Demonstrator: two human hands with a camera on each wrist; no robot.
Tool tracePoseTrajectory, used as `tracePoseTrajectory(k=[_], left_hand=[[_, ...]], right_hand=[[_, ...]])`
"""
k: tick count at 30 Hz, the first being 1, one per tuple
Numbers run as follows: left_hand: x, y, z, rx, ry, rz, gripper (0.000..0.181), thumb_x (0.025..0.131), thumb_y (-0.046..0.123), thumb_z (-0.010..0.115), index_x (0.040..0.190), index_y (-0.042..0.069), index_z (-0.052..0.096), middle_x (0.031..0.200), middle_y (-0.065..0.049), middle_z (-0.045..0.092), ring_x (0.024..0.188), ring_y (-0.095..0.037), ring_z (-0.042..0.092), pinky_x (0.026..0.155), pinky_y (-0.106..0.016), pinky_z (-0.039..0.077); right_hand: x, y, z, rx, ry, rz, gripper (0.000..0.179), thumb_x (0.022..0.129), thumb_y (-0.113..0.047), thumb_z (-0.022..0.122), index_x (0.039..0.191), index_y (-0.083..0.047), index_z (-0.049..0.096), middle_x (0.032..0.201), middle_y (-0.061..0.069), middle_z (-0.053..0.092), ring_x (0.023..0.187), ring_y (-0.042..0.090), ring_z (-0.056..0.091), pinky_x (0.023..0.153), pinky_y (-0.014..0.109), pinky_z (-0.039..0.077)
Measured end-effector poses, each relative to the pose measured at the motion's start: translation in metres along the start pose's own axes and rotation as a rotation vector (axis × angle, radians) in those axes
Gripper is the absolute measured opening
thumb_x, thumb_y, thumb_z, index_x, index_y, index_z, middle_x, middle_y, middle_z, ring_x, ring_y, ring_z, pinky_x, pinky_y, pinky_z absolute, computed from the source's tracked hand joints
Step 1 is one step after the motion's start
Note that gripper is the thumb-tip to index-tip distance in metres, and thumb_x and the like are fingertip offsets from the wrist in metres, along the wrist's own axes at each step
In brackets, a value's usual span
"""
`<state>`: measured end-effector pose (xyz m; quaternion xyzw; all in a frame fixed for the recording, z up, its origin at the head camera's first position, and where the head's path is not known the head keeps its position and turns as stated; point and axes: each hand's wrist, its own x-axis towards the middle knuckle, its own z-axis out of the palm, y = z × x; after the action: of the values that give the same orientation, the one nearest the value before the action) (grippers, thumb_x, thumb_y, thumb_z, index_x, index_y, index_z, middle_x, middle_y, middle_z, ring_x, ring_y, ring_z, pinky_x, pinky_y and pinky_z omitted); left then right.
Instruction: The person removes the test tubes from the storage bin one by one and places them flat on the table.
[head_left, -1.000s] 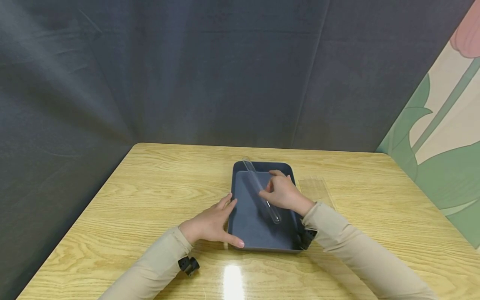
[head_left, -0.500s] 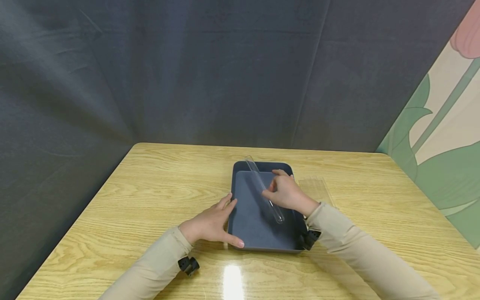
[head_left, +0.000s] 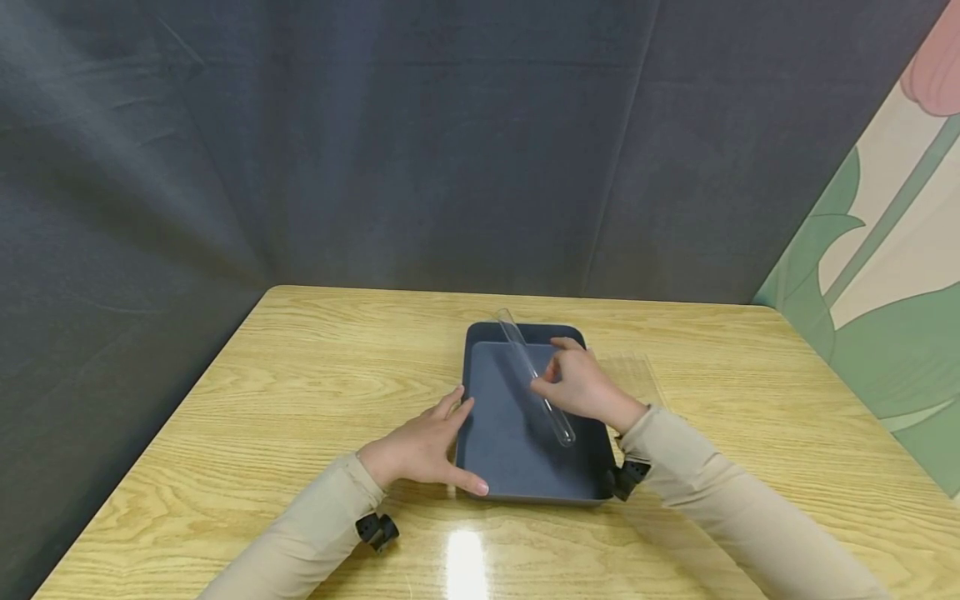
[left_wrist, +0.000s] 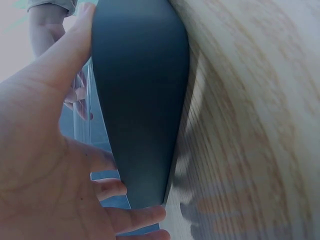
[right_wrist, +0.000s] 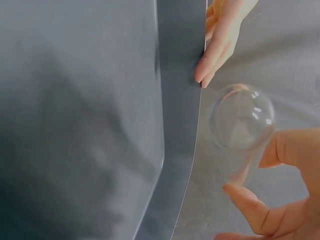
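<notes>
My right hand (head_left: pixel 581 385) pinches a clear test tube (head_left: pixel 558 419) near its middle, between thumb and forefinger. The tube slants over a dark blue-grey tray (head_left: pixel 510 467), its rounded end toward the near right and its other end over the far rim. In the right wrist view that rounded end (right_wrist: pixel 243 120) faces the camera, just above the pinching fingertips. My left hand (head_left: pixel 420 450) lies against the tray's left side with fingers spread. Seen from the left wrist, its thumb and fingers touch along the outer wall (left_wrist: pixel 142 100).
A clear, ridged flat piece (head_left: pixel 636 377) lies on the wooden table (head_left: pixel 337 358) to the right of the tray, partly behind the right forearm. Dark cloth (head_left: pixel 450 167) hangs behind and to the left. A flower-painted panel (head_left: pixel 892 292) stands on the right.
My right hand has shifted slightly to the right, carrying the test tube with it over the tray. The left hand and the tray have stayed in place.
</notes>
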<state>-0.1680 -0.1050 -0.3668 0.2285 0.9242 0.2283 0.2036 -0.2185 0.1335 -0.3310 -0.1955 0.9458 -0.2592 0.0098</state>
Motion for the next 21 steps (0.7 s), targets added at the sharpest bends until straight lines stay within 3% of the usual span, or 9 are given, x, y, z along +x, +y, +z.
tracePoseTrajectory(k=[5,12,21], left_hand=[[-0.0001,0.0001,0.0000,0.001,0.000,-0.005,0.112,0.071,0.058,0.072,0.151,0.008,0.011,0.159,-0.009,-0.002,0.145,-0.035,0.014,0.112,-0.053,0.028],[-0.0006,0.0011,-0.0004,0.000,-0.002,-0.004,0.112,0.071,0.058,0.072,0.151,0.008,0.011,0.159,-0.010,-0.002,0.144,-0.035,0.015,0.111,-0.053,0.028],[-0.0006,0.0009,-0.0005,0.001,-0.002,0.002,0.112,0.071,0.057,0.072,0.151,0.007,0.011,0.159,-0.011,-0.002,0.145,-0.035,0.014,0.111,-0.052,0.029]], right_hand=[[-0.0020,0.0012,-0.0018,0.007,0.005,0.000,0.027,0.083,-0.013,0.062,0.057,-0.005,0.057,0.137,0.032,0.043,0.136,0.042,0.030,0.106,0.070,0.013],[-0.0039,0.0030,-0.0037,0.016,0.018,-0.011,0.027,0.082,-0.012,0.061,0.056,-0.004,0.057,0.129,0.032,0.051,0.136,0.042,0.030,0.104,0.072,0.013],[-0.0065,0.0051,-0.0063,0.005,0.021,0.001,0.028,0.083,-0.012,0.061,0.056,-0.005,0.056,0.131,0.032,0.050,0.136,0.042,0.030,0.105,0.072,0.014]])
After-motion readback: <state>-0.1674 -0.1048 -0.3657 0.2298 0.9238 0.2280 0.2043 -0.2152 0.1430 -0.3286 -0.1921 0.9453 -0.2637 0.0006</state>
